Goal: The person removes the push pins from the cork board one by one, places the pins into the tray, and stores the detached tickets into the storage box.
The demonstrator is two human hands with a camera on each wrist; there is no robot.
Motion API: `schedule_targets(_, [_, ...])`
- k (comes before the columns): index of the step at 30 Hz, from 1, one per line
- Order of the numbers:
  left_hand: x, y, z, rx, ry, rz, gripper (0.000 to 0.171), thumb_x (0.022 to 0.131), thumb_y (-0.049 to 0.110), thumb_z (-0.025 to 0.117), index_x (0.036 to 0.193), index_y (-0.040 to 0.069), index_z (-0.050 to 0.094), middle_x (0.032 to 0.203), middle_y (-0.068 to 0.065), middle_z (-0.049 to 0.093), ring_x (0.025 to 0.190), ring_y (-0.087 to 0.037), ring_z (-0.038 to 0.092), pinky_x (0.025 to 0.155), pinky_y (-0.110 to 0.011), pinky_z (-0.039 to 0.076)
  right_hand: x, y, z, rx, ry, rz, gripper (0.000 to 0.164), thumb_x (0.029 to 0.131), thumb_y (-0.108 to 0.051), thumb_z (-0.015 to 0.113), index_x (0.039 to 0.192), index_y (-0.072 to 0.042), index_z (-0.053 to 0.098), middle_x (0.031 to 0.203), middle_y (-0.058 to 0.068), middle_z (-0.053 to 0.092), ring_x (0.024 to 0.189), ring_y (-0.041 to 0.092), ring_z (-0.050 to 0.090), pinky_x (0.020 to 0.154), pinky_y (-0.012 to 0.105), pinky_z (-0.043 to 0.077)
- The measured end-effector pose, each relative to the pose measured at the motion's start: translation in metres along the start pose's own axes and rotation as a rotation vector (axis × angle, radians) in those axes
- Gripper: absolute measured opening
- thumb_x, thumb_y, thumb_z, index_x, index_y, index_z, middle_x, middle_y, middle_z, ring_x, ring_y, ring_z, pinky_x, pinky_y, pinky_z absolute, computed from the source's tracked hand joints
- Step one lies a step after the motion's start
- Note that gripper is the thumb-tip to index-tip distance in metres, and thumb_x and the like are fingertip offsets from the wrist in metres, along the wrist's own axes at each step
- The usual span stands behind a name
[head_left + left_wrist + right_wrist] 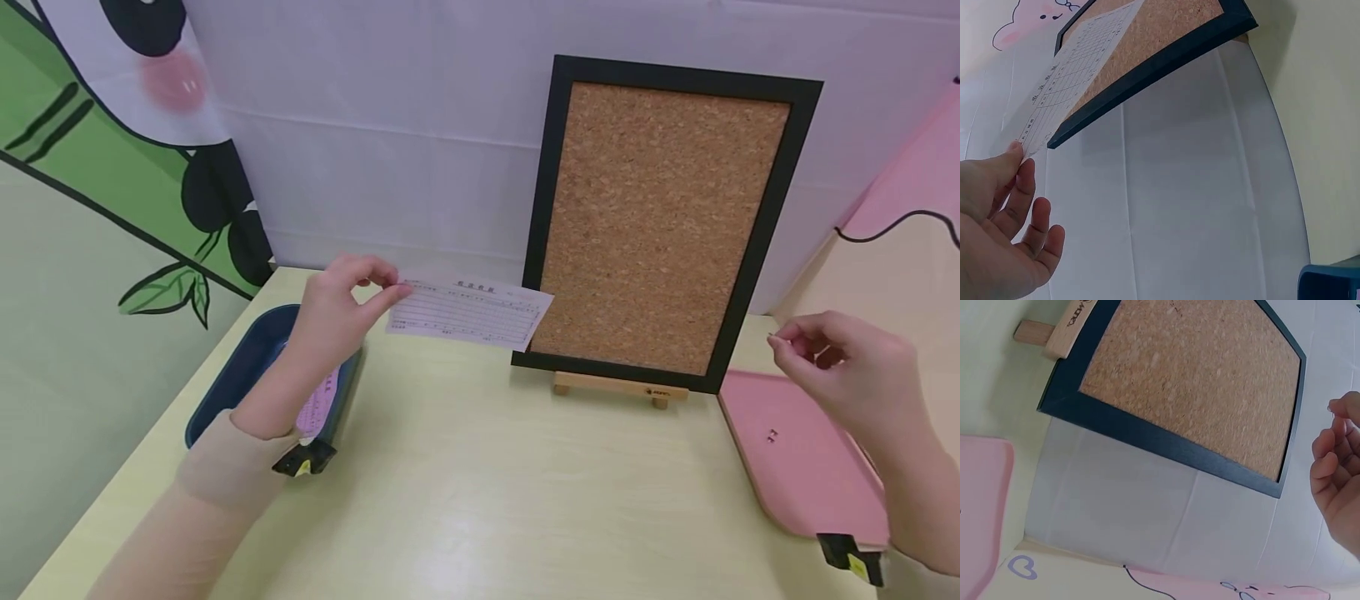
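My left hand (336, 304) pinches a printed paper form (468, 317) by its left end, between thumb and forefinger. The white slip, ruled with rows of lines, is held above the table, and its right end overlaps the lower left of the corkboard (660, 225) in the head view. The board has a black frame and leans on a small wooden easel (618, 385). To the right of the board, my right hand (862, 371) is raised, thumb and forefinger pinching a tiny pin (1331, 412), mostly hidden by the fingertips.
A dark blue tray (225, 392) with a pink printed slip (318, 406) in it stands at the left, partly behind my left arm. Under my right arm lies a pink tray (810, 475) bearing small metallic pins (772, 436). A pale cloth (390, 167) hangs behind the table.
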State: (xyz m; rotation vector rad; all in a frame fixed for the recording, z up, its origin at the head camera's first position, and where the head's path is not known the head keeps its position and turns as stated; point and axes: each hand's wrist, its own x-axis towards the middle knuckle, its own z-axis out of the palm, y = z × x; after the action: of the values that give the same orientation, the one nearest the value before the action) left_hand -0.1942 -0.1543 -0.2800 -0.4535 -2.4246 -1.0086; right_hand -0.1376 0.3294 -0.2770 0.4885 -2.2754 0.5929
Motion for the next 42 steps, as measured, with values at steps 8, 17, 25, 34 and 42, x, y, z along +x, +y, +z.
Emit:
schedule_targets(8, [-0.005, -0.013, -0.017, 0.026, 0.004, -0.044, 0.014, 0.086, 0.019, 0.069, 0.093, 0.007, 0.067, 0.093, -0.007, 0.063, 0.094, -0.021, 0.05, 0.081, -0.038, 0.039, -0.011, 0.013, -0.006, -0.004, -0.014, 0.049, 0.022, 0.064, 0.014, 0.073, 0.074, -0.003, 0.064, 0.069, -0.033, 0.047, 0.059, -0.016, 0.041, 0.06, 0.0, 0.037])
schedule_targets(17, [-0.01, -0.03, -0.032, 0.082, 0.017, -0.013, 0.012, 0.086, 0.017, 0.069, 0.092, 0.006, 0.067, 0.093, -0.008, 0.062, 0.095, -0.021, 0.05, 0.077, -0.033, 0.038, -0.028, 0.03, -0.013, 0.002, -0.027, 0.12, 0.013, 0.071, 0.005, 0.071, 0.074, -0.006, 0.065, 0.066, -0.032, 0.048, 0.056, -0.016, 0.042, 0.055, 0.002, 0.035])
schedule_targets(25, [-0.012, -0.049, -0.045, 0.126, 0.049, -0.001, 0.011, 0.085, 0.013, 0.07, 0.088, 0.004, 0.066, 0.092, -0.009, 0.061, 0.09, -0.018, 0.047, 0.074, -0.025, 0.034, -0.041, 0.047, -0.015, 0.01, -0.091, 0.19, 0.019, 0.071, 0.008, 0.07, 0.076, -0.009, 0.063, 0.063, -0.028, 0.05, 0.055, -0.012, 0.042, 0.052, 0.004, 0.035])
schedule_targets(34, [-0.015, -0.068, -0.064, 0.182, 0.075, -0.006, 0.011, 0.082, 0.01, 0.073, 0.089, 0.003, 0.068, 0.092, -0.01, 0.062, 0.087, -0.013, 0.044, 0.069, -0.016, 0.033, -0.054, 0.063, -0.013, 0.074, -0.167, 0.207, 0.025, 0.072, 0.01, 0.069, 0.076, -0.014, 0.063, 0.064, -0.021, 0.052, 0.057, -0.008, 0.044, 0.052, 0.007, 0.036])
schedule_targets(42, [-0.014, -0.087, -0.086, 0.255, 0.005, -0.052, 0.011, 0.083, 0.011, 0.072, 0.091, 0.004, 0.068, 0.099, -0.012, 0.062, 0.088, -0.013, 0.043, 0.065, -0.011, 0.033, -0.063, 0.082, -0.01, 0.124, -0.217, 0.226, 0.024, 0.073, 0.008, 0.072, 0.079, -0.014, 0.063, 0.065, -0.016, 0.054, 0.058, -0.006, 0.047, 0.052, 0.008, 0.037])
